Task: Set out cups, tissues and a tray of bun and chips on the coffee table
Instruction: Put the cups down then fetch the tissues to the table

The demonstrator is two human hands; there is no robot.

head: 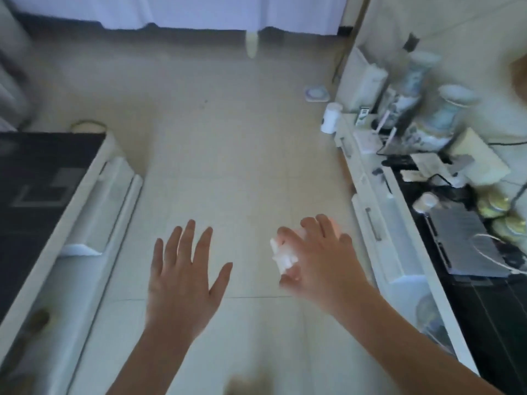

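- Tissues (283,259): small white crumpled wad, in my right hand (319,260), up in the air over the floor tiles (228,155), between the two units. Not on the table yet.
- Handling, my guess: v. light, soft, squashes to nothing, tears if pulled. No weight to fight, but it can slip out or drift if I loosen up. Best hold is a gentle pinch round the middle of the wad, thumb vs forefinger, no squeezing hard.
- Right hand: thumb + forefinger curled round the wad, other fingers spread above it.
- Left hand (182,275): fingers straight and fanned, palm down, holding nothing, just beside the right, not touching.
- Coffee table (42,178), I take it: dark top w/ white edge, at my left.
- TV unit (422,201) at my right: cluttered w/ vases (439,115), cables, boxes. Blurry, can't tell cups or tray anywhere.
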